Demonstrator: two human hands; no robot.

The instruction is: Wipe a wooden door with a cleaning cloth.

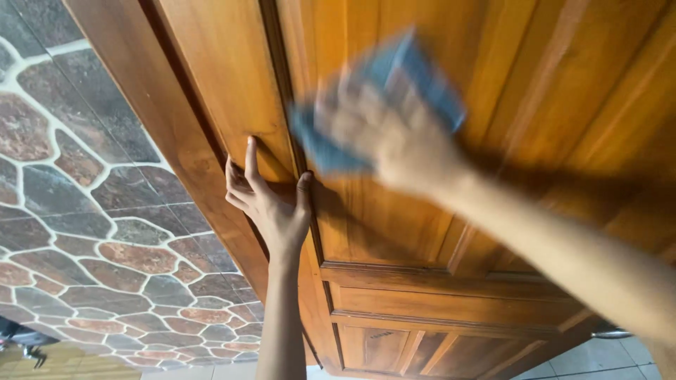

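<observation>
Right hand (384,130) motion-blurred, fingers indistinct; blue cloth (415,70) under it smeared, edges and folds unreadable; right forearm cut by right edge; left arm cut by bottom edge; wooden door (394,260) cropped top and right; dark object (24,341) bottom-left unidentifiable.

Glossy varnished wood door (394,232), blue cloth (415,70), stone-patterned wall (84,211)
</observation>
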